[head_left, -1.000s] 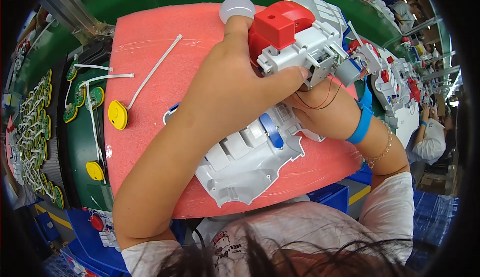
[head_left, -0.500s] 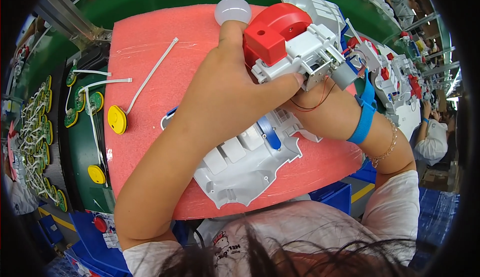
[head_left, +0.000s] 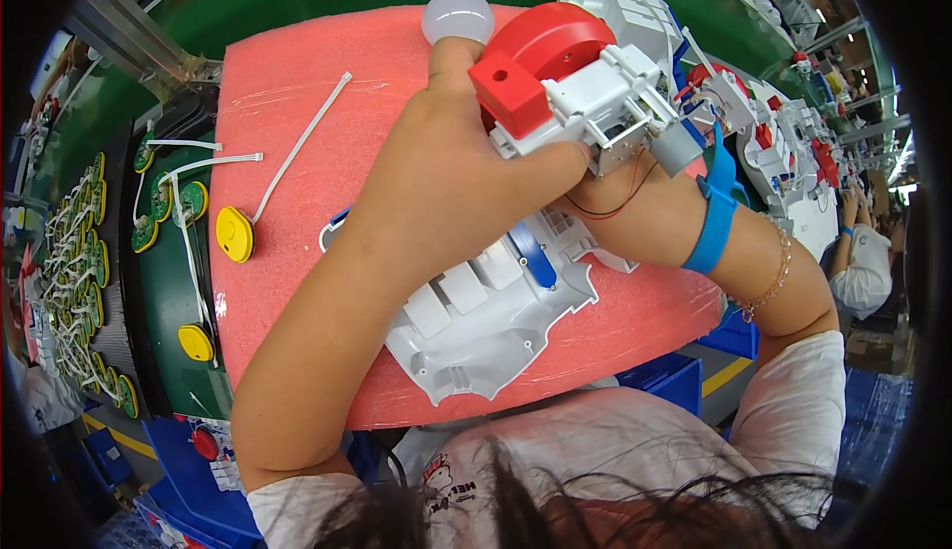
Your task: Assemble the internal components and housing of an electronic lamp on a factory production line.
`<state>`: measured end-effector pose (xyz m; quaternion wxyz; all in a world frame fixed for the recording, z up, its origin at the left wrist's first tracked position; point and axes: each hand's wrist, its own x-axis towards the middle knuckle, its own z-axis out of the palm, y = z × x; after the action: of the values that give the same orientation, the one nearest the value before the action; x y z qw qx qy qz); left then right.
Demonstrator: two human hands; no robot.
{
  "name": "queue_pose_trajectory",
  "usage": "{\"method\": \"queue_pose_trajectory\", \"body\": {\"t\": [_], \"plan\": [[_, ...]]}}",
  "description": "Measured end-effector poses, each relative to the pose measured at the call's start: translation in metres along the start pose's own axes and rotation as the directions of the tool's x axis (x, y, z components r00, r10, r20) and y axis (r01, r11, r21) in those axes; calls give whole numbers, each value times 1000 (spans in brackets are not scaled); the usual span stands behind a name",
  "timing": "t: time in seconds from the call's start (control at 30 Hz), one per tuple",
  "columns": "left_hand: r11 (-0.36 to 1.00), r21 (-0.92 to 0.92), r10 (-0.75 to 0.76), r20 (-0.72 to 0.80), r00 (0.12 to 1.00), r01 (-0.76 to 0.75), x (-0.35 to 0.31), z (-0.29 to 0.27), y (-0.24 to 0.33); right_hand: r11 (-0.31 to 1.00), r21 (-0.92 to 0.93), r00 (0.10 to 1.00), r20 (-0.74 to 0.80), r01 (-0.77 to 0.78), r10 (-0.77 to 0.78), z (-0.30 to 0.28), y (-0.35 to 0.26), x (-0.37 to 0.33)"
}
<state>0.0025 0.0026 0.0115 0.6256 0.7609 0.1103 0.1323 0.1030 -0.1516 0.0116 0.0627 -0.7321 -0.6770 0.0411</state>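
My left hand (head_left: pixel 461 142) is closed round a red and white plastic motor assembly (head_left: pixel 585 93), its thumb along the near side. A silver motor (head_left: pixel 676 149) and thin red and black wires show at the assembly's right. My right hand (head_left: pixel 605 187) is at the underside, its fingers hidden. Just beyond my left fingers is a translucent white dome (head_left: pixel 458 19); whether it joins the assembly, I cannot tell. Below my hands, a white plastic housing shell (head_left: pixel 476 336) with a blue strip lies on the pink foam mat (head_left: pixel 288 73), partly covered by my left forearm.
Left on the mat lies a yellow round part (head_left: pixel 235 234) with a white cable. Several green circuit boards (head_left: pixel 94 281) with cables sit further left. More white housings (head_left: pixel 620 18) stand behind and right. Blue bins (head_left: pixel 664 380) are below the mat's edge. People work at far right.
The assembly has shifted slightly left and tilted in my hands. The white dome has moved slightly up and left. My right forearm has moved a little outward.
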Motion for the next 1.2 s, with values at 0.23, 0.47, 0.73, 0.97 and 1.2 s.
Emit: {"method": "queue_pose_trajectory", "body": {"t": [0.23, 0.47, 0.73, 0.97, 1.2], "plan": [[993, -64, 92, -66, 994, -96, 0, 1, 0, 981, 120, 969, -214, 150, -122, 14, 12, -2], [939, -302, -178, -11, 984, 166, 3, -6, 9, 528, 849, 895, -256, 28, 365, 23, 40, -43], [924, -357, -180, -93, 979, 136, 0, -9, 9, 840, 540, 887, -359, -55, 289, 13, 36, -37], [919, -394, -60, -179, 982, -16, -3, -10, -1, 967, 247, 896, -414, -61, 162, 32, 40, -20], [854, -519, -118, -124, 985, 37, -13, -14, 3, 876, 482, 936, -317, 18, 155, 7, 32, -29]]}}
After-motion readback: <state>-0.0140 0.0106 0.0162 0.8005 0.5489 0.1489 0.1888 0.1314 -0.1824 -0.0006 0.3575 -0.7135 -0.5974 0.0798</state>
